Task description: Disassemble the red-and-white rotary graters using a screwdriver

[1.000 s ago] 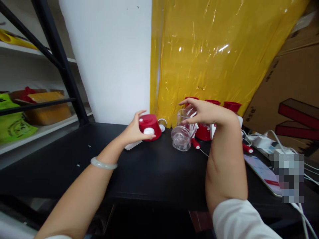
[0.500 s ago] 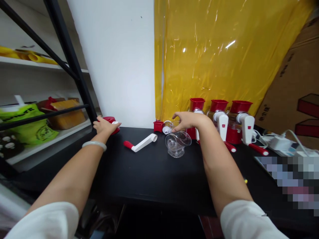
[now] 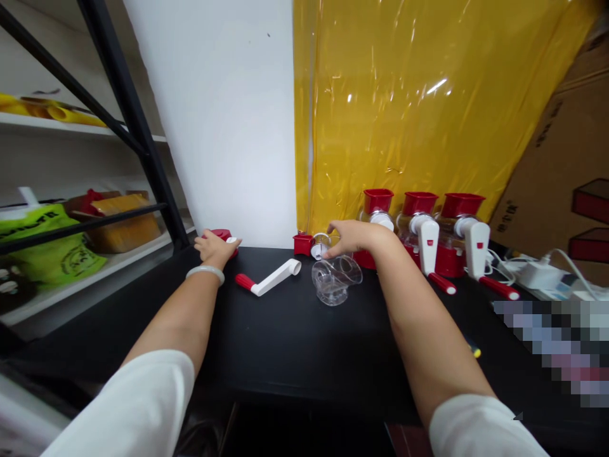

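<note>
Left of center, the left hand [image 3: 215, 249] curls over a red base [image 3: 221, 235]. Right of center, the right hand [image 3: 349, 238] arches, fingers parted, at the white drum part [image 3: 320, 246], its grip unclear, above a clear housing [image 3: 333, 279].

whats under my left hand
Your left hand is over a red plastic part with a white piece showing beside the fingers. The hand covers the rest, so its full shape can't be seen.

The red base [image 3: 219, 233], with a white knob [image 3: 231, 240], rests near the black table's [image 3: 285, 343] back edge. The clear, curved plastic housing [image 3: 332, 287] sits well apart to its right, near a white-ended drum [image 3: 319, 250].
</note>
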`<move>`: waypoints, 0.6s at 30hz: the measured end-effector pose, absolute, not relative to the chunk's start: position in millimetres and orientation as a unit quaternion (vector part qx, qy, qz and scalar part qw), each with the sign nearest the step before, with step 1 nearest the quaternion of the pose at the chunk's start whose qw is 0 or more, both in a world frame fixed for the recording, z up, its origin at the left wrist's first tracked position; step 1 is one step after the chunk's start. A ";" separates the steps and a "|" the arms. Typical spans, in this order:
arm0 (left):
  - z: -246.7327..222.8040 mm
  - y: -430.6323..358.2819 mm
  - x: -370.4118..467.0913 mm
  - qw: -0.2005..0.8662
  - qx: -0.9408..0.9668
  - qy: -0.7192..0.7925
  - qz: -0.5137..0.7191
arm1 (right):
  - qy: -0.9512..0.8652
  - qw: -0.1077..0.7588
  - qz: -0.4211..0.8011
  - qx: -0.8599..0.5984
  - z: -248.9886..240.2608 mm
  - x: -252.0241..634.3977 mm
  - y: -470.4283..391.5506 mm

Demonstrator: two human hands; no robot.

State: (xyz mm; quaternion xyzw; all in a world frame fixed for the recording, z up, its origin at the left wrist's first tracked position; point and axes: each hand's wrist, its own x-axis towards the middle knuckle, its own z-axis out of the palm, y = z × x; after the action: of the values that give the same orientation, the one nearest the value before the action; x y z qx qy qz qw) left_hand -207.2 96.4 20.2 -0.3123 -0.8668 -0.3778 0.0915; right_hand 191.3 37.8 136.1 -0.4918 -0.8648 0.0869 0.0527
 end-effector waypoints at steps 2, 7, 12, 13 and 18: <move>18.1 100.1 -206.4 0.093 -0.311 -0.867 -0.378 | -0.864 0.053 0.083 -0.493 135.6 188.7 36.4; 19.2 101.3 -200.9 0.096 -0.309 -0.866 -0.382 | -0.864 0.053 0.093 -0.492 134.8 185.6 35.0; 23.5 98.0 -196.2 0.088 -0.306 -0.870 -0.377 | -0.870 0.057 0.086 -0.483 133.1 186.3 38.2; 24.1 97.8 -196.5 0.089 -0.308 -0.870 -0.374 | -0.870 0.057 0.085 -0.482 132.8 186.4 38.8; 24.7 99.6 -200.6 0.093 -0.301 -0.873 -0.374 | -0.872 0.056 0.088 -0.477 132.3 186.3 39.2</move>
State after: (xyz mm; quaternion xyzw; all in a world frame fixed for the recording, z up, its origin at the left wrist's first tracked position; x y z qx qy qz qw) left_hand -200.6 99.6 24.7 -0.3006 -0.8726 -0.3736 0.0932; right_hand 186.3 39.2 132.3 -0.4773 -0.8725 0.0882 0.0563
